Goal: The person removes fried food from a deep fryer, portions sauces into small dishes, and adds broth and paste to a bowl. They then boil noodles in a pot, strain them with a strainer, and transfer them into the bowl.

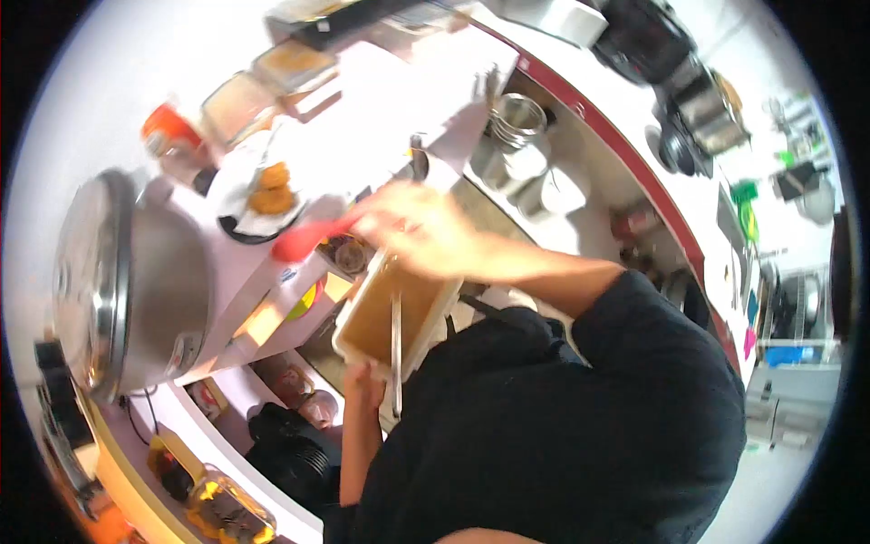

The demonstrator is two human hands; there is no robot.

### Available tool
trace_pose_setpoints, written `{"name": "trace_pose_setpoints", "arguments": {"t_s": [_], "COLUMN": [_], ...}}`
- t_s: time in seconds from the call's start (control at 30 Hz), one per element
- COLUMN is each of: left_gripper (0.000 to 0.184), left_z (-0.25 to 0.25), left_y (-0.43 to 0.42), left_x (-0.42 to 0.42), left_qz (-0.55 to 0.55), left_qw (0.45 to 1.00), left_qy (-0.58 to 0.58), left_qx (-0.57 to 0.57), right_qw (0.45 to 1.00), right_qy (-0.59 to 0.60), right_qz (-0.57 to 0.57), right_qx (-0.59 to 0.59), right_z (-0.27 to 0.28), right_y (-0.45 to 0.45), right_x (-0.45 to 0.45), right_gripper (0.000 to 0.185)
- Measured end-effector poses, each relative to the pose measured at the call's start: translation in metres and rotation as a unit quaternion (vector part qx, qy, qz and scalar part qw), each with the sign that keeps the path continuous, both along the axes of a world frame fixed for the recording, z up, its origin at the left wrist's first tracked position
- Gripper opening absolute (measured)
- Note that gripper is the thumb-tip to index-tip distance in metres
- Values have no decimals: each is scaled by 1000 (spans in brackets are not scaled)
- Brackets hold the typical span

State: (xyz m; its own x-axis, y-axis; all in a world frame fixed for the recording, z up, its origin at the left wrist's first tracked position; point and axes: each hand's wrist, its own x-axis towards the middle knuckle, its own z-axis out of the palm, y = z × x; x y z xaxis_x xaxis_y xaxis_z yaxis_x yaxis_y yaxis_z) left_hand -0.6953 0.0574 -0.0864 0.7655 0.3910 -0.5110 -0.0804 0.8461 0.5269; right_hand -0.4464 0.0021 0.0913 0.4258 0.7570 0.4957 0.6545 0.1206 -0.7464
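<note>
My right hand point(421, 231) is smeared by motion but is closed on the handle of a red utensil point(308, 240). The utensil's broad, rounded end points left, towards a plate point(243, 234) of fried, golden-brown pieces point(270, 199); its exact kind is blurred. Below that hand is a pale rectangular tub point(341, 340) with brown contents point(376, 313). A long metal utensil point(396, 354) lies across the tub, one end sticking out over the near rim. My left hand point(364, 385) grips the tub's near left corner.
A large steel pot with a lid point(118, 281) stands at left. Beside the plate are an orange-topped bottle point(172, 131) and flat containers point(294, 65). Shelves below hold black stacked items point(294, 458) and jars. Steel pots point(518, 118) sit on a lower shelf behind a red-edged counter point(625, 150).
</note>
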Motion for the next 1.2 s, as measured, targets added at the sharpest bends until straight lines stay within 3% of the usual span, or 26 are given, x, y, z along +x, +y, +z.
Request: {"name": "trace_pose_setpoints", "arguments": {"t_s": [0.03, 0.07, 0.1, 0.2, 0.23, 0.3, 0.43, 0.53, 0.7, 0.8, 1.03, 1.1, 1.2], "left_gripper": [34, 37, 46, 55, 55, 61, 60, 66, 55, 55, 55, 54, 55], "left_z": [13, -18, -4, 54, 49, 40, 67, 64, 83, 86, 99, 99, 98], "left_y": [-5, 8, -4, -43, -53, -70, -149, -190, -248, -258, -267, -264, -262], "left_x": [30, 38, 69, 168, 192, 238, 339, 393, 453, 476, 505, 512, 519], "left_qz": [-6, -116, -92, -161, -176, -259, -320, -348, -350, -382, -408, -417, -431], "left_qw": [999, 988, 995, 977, 974, 966, 936, 932, 937, 923, 908, 902, 897], "left_qy": [35, -90, 0, -139, -140, 7, -114, -87, -7, 12, 0, 25, 34], "left_qx": [19, -40, 43, -7, -2, -13, -95, -42, 9, 33, 94, 106, 90], "right_qw": [1000, 993, 990, 967, 964, 958, 934, 909, 889, 871, 809, 783, 759], "right_qy": [1, -46, -45, -60, -59, -66, -129, -121, -114, -85, 110, 235, 331], "right_qz": [-27, -104, -132, -246, -253, -270, -329, -392, -435, -478, -575, -575, -555], "right_qx": [-2, 2, -12, -33, -54, -70, -58, -70, -85, -72, -47, 13, 85], "right_z": [-1, 0, 8, 5, 2, -11, -22, -29, -43, -55, -74, -73, -71], "right_y": [-38, -75, -109, -195, -222, -268, -348, -396, -452, -467, -479, -481, -486], "right_x": [32, 55, 71, 117, 130, 154, 196, 221, 257, 270, 287, 291, 298], "right_gripper": [15, 13, 11, 11, 11, 12, 8, 8, 9, 6, 14, 17, 18]}}
